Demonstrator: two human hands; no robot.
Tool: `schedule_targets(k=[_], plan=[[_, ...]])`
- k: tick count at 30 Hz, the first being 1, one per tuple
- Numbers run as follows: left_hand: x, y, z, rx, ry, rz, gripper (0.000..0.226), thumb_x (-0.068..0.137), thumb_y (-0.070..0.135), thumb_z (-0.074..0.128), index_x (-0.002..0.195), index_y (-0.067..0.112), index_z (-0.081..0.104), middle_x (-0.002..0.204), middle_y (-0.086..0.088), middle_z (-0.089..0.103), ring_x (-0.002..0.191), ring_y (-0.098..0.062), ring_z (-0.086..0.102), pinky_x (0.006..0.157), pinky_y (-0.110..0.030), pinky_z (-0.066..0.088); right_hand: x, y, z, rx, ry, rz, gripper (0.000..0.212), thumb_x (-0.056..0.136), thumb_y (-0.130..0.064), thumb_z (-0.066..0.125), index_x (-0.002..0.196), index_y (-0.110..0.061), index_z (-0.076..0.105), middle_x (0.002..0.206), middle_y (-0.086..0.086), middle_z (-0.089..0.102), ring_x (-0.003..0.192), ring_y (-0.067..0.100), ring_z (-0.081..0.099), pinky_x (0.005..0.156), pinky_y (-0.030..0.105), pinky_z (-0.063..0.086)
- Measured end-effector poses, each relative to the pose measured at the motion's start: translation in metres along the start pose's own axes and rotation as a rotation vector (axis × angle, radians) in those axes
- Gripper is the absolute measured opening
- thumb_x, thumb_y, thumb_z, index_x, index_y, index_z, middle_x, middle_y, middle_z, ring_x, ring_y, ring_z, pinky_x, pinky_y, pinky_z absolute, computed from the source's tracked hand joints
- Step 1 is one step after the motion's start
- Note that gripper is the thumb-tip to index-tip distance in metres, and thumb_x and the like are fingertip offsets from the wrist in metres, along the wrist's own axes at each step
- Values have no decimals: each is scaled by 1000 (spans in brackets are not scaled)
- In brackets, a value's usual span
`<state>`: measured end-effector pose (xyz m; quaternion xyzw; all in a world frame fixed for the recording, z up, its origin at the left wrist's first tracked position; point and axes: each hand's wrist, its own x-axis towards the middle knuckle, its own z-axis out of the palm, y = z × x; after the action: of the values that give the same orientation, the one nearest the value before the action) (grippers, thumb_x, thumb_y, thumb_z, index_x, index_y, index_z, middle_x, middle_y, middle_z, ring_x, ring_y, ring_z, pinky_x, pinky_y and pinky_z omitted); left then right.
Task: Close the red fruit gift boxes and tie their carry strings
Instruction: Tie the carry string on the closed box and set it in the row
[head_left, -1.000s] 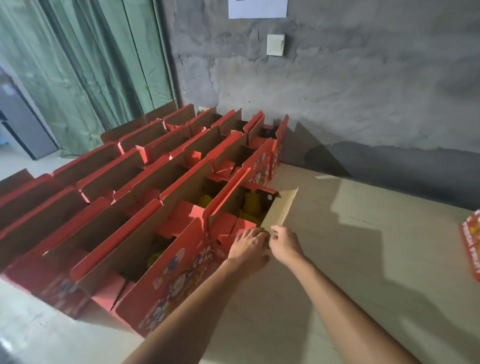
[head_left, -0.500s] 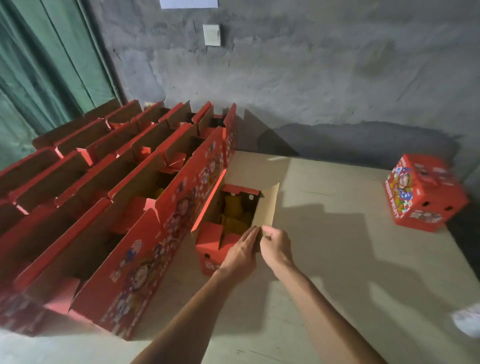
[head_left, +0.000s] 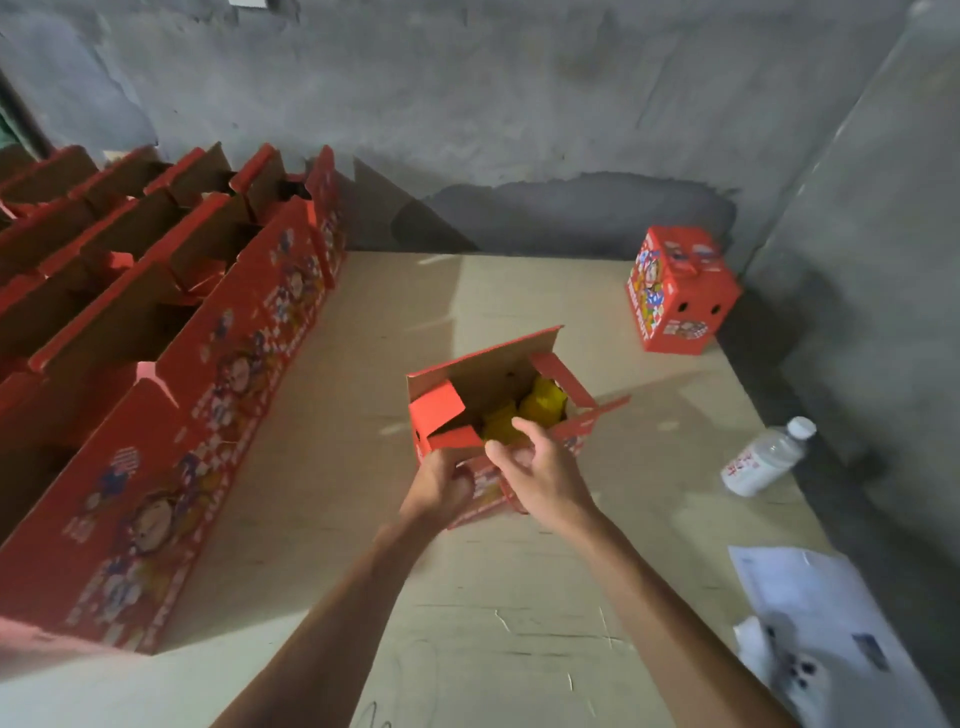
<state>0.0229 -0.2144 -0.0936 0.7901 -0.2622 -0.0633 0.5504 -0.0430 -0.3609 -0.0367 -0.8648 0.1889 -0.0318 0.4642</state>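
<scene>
An open red fruit gift box (head_left: 441, 410) stands alone in the middle of the floor, its flaps up and yellow fruit (head_left: 540, 408) showing inside. My left hand (head_left: 441, 486) grips the box's near wall at its front left, fingers curled on the edge. My right hand (head_left: 540, 470) hovers at the near right rim with fingers loosely curled; whether it holds anything I cannot tell. A closed red gift box (head_left: 680, 291) sits by the back wall at the right. No carry string is visible.
Rows of several open red boxes (head_left: 171, 332) fill the left side. A plastic water bottle (head_left: 763, 457) lies at the right, and white papers (head_left: 826, 623) lie at the lower right. A grey concrete wall (head_left: 519, 104) closes the back and right.
The open box has been drawn out of the row to the right and now stands apart on the floor. My view has swung right, bringing the bottle and papers in.
</scene>
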Motion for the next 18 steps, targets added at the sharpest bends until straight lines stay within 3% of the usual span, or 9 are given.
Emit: schedule_targets(k=[2, 4, 6, 8, 11, 13, 15, 18], plan=[[-7, 0, -5, -81, 18, -79, 39, 63, 1, 41, 70, 24, 71, 66, 25, 60, 67, 3, 51, 59, -11, 41, -7, 8, -18, -34, 13, -31, 58, 95, -48, 65, 145, -22, 53, 94, -8, 72, 92, 10, 68, 81, 28, 54], [-13, 2, -15, -137, 19, -161, 30, 62, 3, 42, 60, 22, 66, 51, 23, 48, 56, 3, 38, 48, -13, 32, -15, 20, -38, -46, 75, -48, 50, 96, -41, 65, 142, -23, 55, 86, -6, 75, 87, 12, 71, 82, 37, 58], [-22, 2, -24, -161, 37, -223, 13, 57, 5, 42, 51, 13, 51, 49, 18, 37, 50, -2, 27, 47, -19, 25, -23, 34, -57, -74, 186, -62, 35, 95, -37, 66, 128, -25, 65, 78, -7, 75, 81, 13, 72, 80, 38, 58], [-32, 0, -32, -149, 65, -278, 15, 50, 7, 42, 49, 19, 33, 55, 13, 28, 55, -10, 19, 51, -24, 15, -31, 46, -73, -75, 275, -76, 16, 95, -34, 67, 108, -26, 73, 73, -7, 72, 74, 13, 70, 76, 35, 56], [-49, -7, -46, -126, 85, -262, 22, 50, 6, 44, 54, 25, 32, 58, 9, 26, 60, -13, 18, 50, -26, 11, -32, 61, -93, 11, 320, -105, 9, 94, -28, 68, 92, -26, 76, 63, -12, 63, 61, 5, 58, 64, 24, 47], [-58, -10, -55, -134, 98, -267, 18, 50, 5, 45, 56, 19, 35, 58, 8, 27, 59, -13, 19, 49, -24, 12, -28, 67, -96, 67, 258, -92, 8, 95, -24, 69, 92, -23, 77, 64, -14, 65, 60, 1, 58, 62, 17, 44], [-63, -9, -63, -148, 90, -280, 13, 52, 6, 47, 56, 14, 39, 55, 9, 30, 53, -9, 22, 47, -20, 16, -26, 71, -90, 181, 98, -39, 10, 97, -18, 68, 99, -15, 77, 77, -10, 74, 68, 1, 65, 70, 17, 48], [-69, -2, -70, -152, 33, -287, 18, 66, 15, 53, 49, 21, 53, 51, 13, 43, 47, -2, 35, 44, -18, 29, -23, 80, -71, 252, -59, 16, 16, 100, -16, 64, 106, -9, 77, 98, 0, 79, 87, 11, 71, 78, 18, 52]])
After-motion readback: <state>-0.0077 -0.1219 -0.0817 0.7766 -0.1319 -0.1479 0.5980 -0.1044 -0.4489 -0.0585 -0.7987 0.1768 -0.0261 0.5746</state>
